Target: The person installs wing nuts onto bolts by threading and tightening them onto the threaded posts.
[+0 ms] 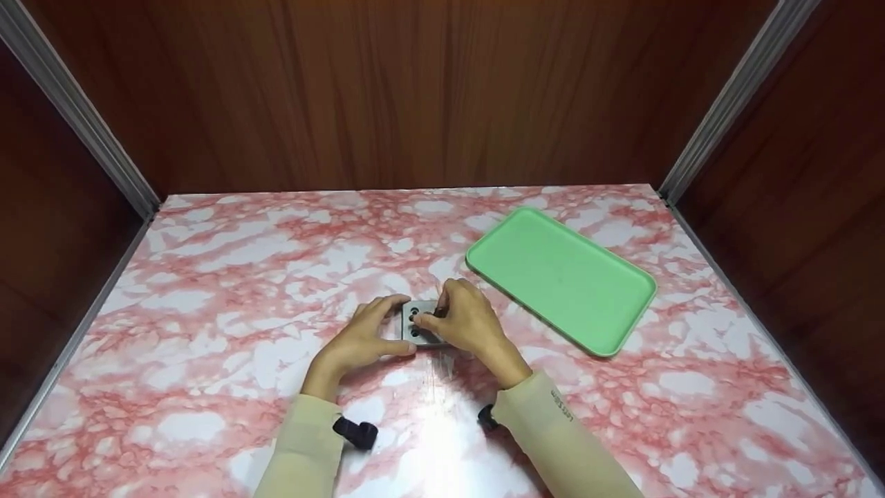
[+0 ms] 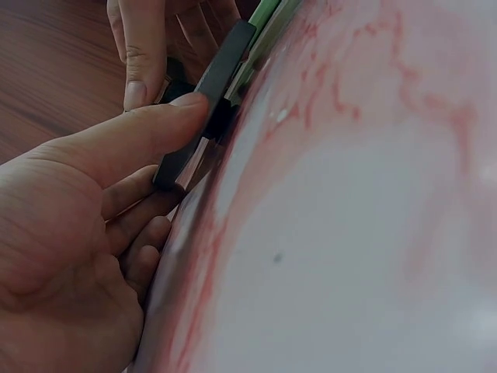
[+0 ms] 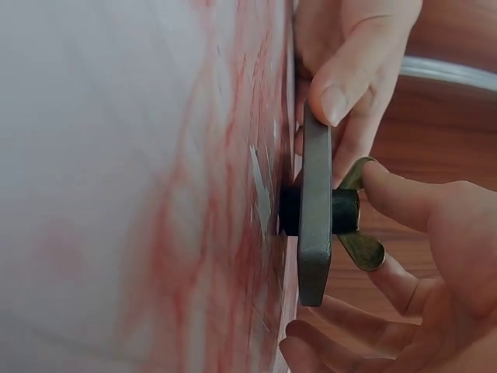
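A small grey metal plate (image 1: 425, 340) with dark round holes lies near the middle of the table. My left hand (image 1: 358, 340) grips it from the left, thumb on the near edge and fingers around the far one. Seen edge-on in the right wrist view, the plate (image 3: 315, 221) has a black cylindrical part standing out on both faces. A brass-coloured wing nut (image 3: 365, 250) sits at the upper end of that part. My right hand (image 1: 476, 321) pinches its wings between thumb and finger. In the left wrist view the plate (image 2: 227, 66) mostly hides the nut.
A light green tray (image 1: 560, 280) lies at an angle to the right of the hands. The table (image 1: 228, 290) has a red and white marbled top. Brown wood-grain panels (image 1: 415, 97) enclose it at the back and both sides, with metal rails at the corners.
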A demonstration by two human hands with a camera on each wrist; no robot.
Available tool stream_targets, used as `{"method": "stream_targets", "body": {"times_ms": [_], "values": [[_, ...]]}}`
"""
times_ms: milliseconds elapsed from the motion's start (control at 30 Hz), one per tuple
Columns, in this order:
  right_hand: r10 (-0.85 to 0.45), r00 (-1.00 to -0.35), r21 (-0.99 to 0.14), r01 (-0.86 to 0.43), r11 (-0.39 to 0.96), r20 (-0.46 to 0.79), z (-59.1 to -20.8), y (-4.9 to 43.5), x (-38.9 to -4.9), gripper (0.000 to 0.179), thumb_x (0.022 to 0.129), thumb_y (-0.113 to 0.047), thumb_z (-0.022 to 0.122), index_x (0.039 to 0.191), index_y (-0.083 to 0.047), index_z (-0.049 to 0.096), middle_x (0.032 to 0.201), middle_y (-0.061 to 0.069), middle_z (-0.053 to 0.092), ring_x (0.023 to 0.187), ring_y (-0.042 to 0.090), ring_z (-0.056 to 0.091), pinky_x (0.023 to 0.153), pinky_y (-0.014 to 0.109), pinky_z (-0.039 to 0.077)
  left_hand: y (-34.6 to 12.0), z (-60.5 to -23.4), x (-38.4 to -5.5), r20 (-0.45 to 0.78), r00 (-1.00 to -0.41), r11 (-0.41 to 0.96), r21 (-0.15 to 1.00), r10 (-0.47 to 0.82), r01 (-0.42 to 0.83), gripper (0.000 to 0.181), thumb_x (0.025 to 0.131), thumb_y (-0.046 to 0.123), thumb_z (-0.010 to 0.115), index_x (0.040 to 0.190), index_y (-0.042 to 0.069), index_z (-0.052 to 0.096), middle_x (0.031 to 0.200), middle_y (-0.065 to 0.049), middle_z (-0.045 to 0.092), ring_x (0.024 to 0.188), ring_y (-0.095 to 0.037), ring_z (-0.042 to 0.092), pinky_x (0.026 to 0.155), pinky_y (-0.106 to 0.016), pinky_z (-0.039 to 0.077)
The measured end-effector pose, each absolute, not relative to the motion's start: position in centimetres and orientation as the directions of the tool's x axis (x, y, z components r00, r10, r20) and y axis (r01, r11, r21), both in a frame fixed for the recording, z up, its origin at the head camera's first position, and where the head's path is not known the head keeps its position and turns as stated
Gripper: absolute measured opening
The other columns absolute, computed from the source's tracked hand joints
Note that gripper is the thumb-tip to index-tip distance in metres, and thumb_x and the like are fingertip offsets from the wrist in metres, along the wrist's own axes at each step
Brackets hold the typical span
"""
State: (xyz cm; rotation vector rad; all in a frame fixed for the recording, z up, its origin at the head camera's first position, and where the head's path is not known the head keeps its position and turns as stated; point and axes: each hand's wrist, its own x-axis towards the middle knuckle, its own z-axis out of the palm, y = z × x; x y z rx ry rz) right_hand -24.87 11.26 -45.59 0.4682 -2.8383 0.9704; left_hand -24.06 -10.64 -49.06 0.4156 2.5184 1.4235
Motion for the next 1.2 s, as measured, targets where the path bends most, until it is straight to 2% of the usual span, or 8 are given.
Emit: {"method": "stream_targets", "body": {"times_ms": [333,833,1200], "values": [[-0.243,-0.943,-0.545,-0.331,0.77,0.229,-45.65,10.99,-24.66,0.045,0.084,-0.038,0.092,0.079,-0.009,0.058,0.084,0.004,0.057,0.07,0.018,0.053,0.066,0.035,0.047,-10.56,-48.92,-23.97,-0.058,-0.935,0.503,0.854,0.349,0.135,0.082,0.081,0.024,0.092,0.153,0.026,0.053,0.147,0.002,0.055,0.137,-0.026,0.04,0.117,-0.053,0.035],[-0.235,-0.947,-0.549,-0.319,0.773,0.22,-45.81,10.89,-24.73,0.044,0.085,-0.037,0.092,0.08,-0.009,0.058,0.084,0.004,0.057,0.071,0.019,0.053,0.067,0.038,0.048,-10.47,-48.93,-23.92,-0.044,-0.938,0.511,0.847,0.343,0.147,0.08,0.081,0.026,0.092,0.151,0.026,0.054,0.144,0.0,0.056,0.134,-0.026,0.042,0.114,-0.052,0.038],[-0.228,-0.947,-0.552,-0.317,0.771,0.226,-45.73,10.98,-24.67,0.046,0.084,-0.036,0.092,0.078,-0.008,0.057,0.082,0.004,0.056,0.072,0.019,0.054,0.068,0.038,0.048,-10.26,-48.85,-23.96,-0.042,-0.935,0.527,0.834,0.352,0.161,0.083,0.082,0.026,0.091,0.155,0.022,0.051,0.15,0.001,0.053,0.138,-0.026,0.039,0.118,-0.052,0.035]]}}
